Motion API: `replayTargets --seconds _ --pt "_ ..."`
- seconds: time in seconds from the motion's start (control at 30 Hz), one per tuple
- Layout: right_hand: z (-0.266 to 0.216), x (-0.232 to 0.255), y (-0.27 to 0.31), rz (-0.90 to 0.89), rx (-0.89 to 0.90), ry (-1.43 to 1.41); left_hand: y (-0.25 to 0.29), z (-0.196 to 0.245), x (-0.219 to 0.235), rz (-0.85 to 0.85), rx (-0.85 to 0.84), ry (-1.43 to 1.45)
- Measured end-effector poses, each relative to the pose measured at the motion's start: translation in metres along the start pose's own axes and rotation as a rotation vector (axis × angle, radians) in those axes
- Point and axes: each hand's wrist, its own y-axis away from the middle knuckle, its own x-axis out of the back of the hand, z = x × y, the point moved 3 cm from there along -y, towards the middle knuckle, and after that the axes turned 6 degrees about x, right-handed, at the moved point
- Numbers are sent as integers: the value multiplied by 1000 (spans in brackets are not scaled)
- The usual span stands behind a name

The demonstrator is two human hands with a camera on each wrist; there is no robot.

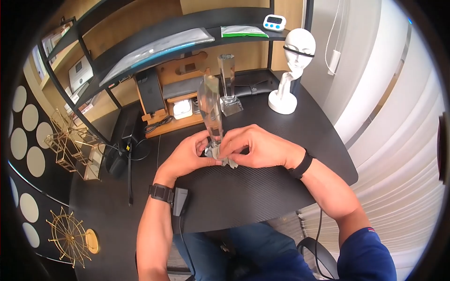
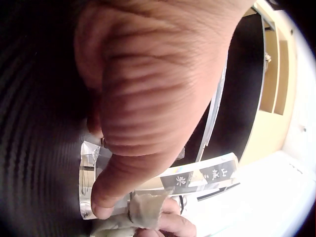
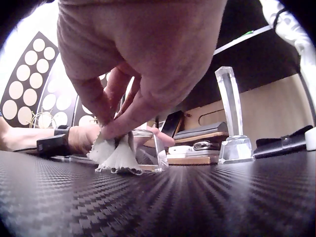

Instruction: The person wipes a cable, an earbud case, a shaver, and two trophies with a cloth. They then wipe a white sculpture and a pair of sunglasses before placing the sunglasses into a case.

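- The crystal trophy (image 1: 211, 100) is stood on the desk (image 1: 243, 196), between the two hands, in front of a second trophy (image 1: 227, 75).
- The step is judged to be wiping of the base (image 3: 160, 152); it is best done with the base braced, the cloth (image 3: 118, 157) bunched flat against each facet, and the tall column spared any sideways push.
- Left hand (image 1: 184, 155): thumb and fingers are closed about the base from the side.
- Right hand (image 1: 260, 147): the cloth is pinched between downward-pointing fingertips, the hand being arched above the desk.
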Motion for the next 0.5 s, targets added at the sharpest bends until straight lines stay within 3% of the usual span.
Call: replayTargets --seconds 0.03,0.1,0.23,0.3,0.37,0.47,0.5 --pt "-1 2 2 13 4 6 1 5 0 -8 -4 -12" --pt "-4 5 3 -8 -215 -20 1 8 3 91 104 -250" --pt "4 9 7 -34 -152 263 0 7 -3 131 52 -272" --pt "11 12 10 -71 -239 544 2 6 -4 136 60 -261" --pt "15 14 12 -17 -189 615 3 8 -1 145 58 -259" --pt "18 16 14 -76 -307 745 5 5 0 104 75 -190" --pt "13 18 11 61 -212 718 5 4 1 87 76 -148"
